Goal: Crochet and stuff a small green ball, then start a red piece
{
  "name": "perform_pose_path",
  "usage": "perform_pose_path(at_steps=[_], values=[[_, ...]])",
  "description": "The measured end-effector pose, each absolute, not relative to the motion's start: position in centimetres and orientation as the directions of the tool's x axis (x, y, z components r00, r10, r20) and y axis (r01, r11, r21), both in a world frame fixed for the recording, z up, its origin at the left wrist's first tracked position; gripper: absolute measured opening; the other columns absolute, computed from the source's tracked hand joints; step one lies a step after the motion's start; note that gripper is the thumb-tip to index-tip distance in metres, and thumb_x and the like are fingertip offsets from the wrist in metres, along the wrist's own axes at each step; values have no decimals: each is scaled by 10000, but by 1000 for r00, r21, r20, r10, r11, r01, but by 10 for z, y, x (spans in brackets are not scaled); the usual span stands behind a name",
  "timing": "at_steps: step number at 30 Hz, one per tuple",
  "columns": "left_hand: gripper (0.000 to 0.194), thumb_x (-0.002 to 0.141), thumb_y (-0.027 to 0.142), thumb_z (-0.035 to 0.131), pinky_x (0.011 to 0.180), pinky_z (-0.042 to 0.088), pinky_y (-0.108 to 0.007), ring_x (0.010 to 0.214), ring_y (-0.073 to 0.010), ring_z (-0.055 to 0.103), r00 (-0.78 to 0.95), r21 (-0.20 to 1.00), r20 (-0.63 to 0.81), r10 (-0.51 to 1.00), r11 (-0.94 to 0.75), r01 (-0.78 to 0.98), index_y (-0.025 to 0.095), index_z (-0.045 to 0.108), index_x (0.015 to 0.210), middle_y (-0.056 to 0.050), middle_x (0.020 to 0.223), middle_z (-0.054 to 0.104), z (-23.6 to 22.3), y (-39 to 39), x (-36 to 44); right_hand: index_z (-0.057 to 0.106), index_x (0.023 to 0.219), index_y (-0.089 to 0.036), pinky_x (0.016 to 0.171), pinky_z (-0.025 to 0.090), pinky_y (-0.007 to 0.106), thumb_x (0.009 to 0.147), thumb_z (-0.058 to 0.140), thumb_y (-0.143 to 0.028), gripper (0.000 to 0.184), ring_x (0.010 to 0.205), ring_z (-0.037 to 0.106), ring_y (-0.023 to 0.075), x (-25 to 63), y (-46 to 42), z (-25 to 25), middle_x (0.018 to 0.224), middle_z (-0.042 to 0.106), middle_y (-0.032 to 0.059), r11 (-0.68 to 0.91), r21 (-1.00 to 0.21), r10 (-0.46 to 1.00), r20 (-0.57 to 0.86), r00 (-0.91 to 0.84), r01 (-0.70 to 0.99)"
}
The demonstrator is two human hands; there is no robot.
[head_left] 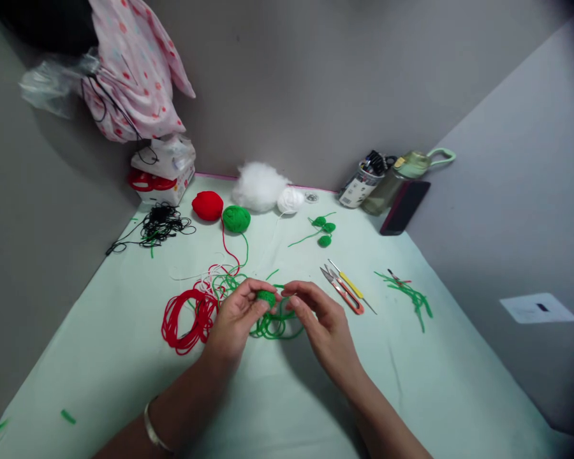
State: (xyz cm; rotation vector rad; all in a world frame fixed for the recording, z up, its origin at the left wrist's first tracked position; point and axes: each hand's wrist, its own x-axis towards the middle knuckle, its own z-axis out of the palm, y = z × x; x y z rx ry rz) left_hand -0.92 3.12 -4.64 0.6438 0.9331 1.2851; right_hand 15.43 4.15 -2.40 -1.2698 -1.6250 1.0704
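Observation:
Between the thumb and fingers of my left hand (239,315) is a small green crocheted piece (266,298). My right hand (326,322) is close beside it on the right, thumb and fingertips drawn together in a pinch. Whatever sits in that pinch is too small to make out. Loose loops of green yarn (270,328) lie on the table under and between both hands. Left of my left hand rests a coil of red yarn (175,325), with thin white strands tangled at its upper edge.
Orange-handled thread snips (349,296) and a yellow-handled crochet hook (351,284) lie right of my hands. Behind are small green crocheted pieces (324,241), red (207,206) and green yarn balls (236,218), white stuffing (258,186), a phone (405,208) and black yarn (162,223).

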Motion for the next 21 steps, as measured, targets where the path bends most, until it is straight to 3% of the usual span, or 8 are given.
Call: perform_pose_path(at_steps=[3,5,6,8,11,13,16,21], values=[[166,740,254,841,711,481,-265,751,-164,635,9,844,-228,974,202,-496,193,745,860,-22,792,721,-46,31,-12,723,948,-202,659,543,267,998,577,-308,187,740,701,180,153,42,-28,840,759,44,150,-910,958,37,-284,387],[168,713,212,851,704,478,-254,755,-156,639,6,850,-240,971,213,-483,190,727,825,-21,811,729,-46,31,-14,720,846,-202,593,513,263,1005,557,-297,247,612,660,169,160,49,-32,680,714,14,159,-795,961,-10,-275,585],[176,705,201,856,707,480,-253,758,-155,645,11,852,-245,969,221,-475,186,721,816,-25,826,735,-46,31,-15,720,816,-207,581,499,268,1000,562,-292,257,575,642,168,167,54,-34,635,693,4,160,-680,974,-9,-226,715],[184,724,214,858,719,488,-262,767,-160,664,33,855,-254,967,241,-458,176,722,841,-39,860,744,-46,31,-15,744,951,-191,707,501,321,975,580,-247,175,782,695,224,187,67,-37,898,760,76,89,-550,996,65,-64,831],[212,813,267,812,721,501,-280,774,-168,697,78,856,-268,960,275,-438,175,723,981,-51,943,741,-46,30,-13,679,1264,-204,728,438,347,994,492,-223,328,1001,668,279,221,86,-40,1283,670,145,-73,-400,981,138,139,913],[240,848,270,778,705,505,-285,744,-158,702,105,854,-262,959,281,-438,193,689,1058,-39,974,729,-47,29,-10,668,1298,-202,702,395,335,987,476,-204,365,1039,642,291,238,95,-44,1266,657,153,-156,-319,969,135,208,935],[203,850,248,764,697,503,-281,696,-132,680,125,854,-239,963,270,-444,202,649,1009,-23,972,723,-51,28,-5,732,1190,-213,676,362,320,971,501,-187,319,1000,630,269,249,102,-51,1141,684,124,-177,-242,975,87,203,954],[183,853,262,758,668,484,-268,665,-111,606,160,867,-226,961,273,-416,185,697,1007,-33,950,721,-56,27,-2,756,1117,-199,683,376,325,934,540,-190,283,958,624,263,251,106,-60,1036,681,111,-144,-207,985,68,161,968]])
